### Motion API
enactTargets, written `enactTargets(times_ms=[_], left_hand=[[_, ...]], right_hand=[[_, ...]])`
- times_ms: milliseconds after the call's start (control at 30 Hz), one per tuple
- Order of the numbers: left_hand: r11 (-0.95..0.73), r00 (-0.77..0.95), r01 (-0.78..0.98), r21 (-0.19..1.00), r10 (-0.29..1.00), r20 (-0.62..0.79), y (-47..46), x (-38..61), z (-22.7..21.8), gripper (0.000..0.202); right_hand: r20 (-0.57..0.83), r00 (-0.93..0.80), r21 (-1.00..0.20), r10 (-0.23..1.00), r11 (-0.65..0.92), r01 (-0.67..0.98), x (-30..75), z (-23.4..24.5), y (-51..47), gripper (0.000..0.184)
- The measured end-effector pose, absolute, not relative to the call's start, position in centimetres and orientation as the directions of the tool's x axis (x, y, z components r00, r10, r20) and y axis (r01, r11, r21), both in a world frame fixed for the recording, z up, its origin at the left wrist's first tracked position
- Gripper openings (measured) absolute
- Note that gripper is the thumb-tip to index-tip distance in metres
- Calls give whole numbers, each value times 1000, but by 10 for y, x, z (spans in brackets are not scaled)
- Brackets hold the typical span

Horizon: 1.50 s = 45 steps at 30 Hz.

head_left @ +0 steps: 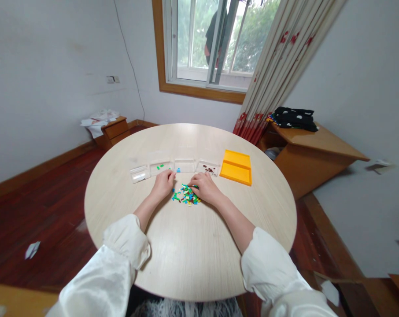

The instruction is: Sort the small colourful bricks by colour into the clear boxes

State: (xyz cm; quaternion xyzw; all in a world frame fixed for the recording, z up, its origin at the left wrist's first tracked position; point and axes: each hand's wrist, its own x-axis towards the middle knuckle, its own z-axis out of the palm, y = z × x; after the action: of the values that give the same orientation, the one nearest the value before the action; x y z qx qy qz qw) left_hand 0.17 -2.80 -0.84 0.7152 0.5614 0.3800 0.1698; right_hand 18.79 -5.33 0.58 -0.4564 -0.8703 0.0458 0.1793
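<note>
A small pile of mixed toy bricks point(187, 197), green, blue, yellow, white and brown, lies in the middle of the table. My right hand point(206, 188) rests over the pile's right side, fingers curled down onto the bricks; what they grip is hidden. Just left of the pile, my left hand point(163, 185) is closed in a pinch, and anything in it is too small to name. Its fingertips are in front of a clear box holding green bricks point(160, 167). Beside it, a blue brick point(178, 170) sits in another clear box point(185, 165). Brown bricks point(209, 169) lie in the box farther right.
At the left end of the row stands a clear box with white pieces point(140, 176). An open yellow case point(235, 167) lies to the right. The round table point(193, 251) stands near a window, with a wooden cabinet point(318, 149) beyond its right edge.
</note>
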Motion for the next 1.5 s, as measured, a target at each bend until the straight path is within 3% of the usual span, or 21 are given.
enactTargets(times_ms=[233, 767, 1500], left_hand=[[-282, 43, 687, 670, 936, 350, -30, 1, -4, 31], [-284, 28, 588, 758, 943, 332, -28, 1, -5, 9], [-304, 17, 601, 739, 929, 368, -27, 1, -8, 20]], right_hand=[[257, -589, -185, 766, 637, 748, 190, 4, -50, 16], [290, -518, -277, 804, 589, 759, 191, 6, -54, 14], [286, -538, -285, 793, 607, 742, 192, 9, -56, 14]])
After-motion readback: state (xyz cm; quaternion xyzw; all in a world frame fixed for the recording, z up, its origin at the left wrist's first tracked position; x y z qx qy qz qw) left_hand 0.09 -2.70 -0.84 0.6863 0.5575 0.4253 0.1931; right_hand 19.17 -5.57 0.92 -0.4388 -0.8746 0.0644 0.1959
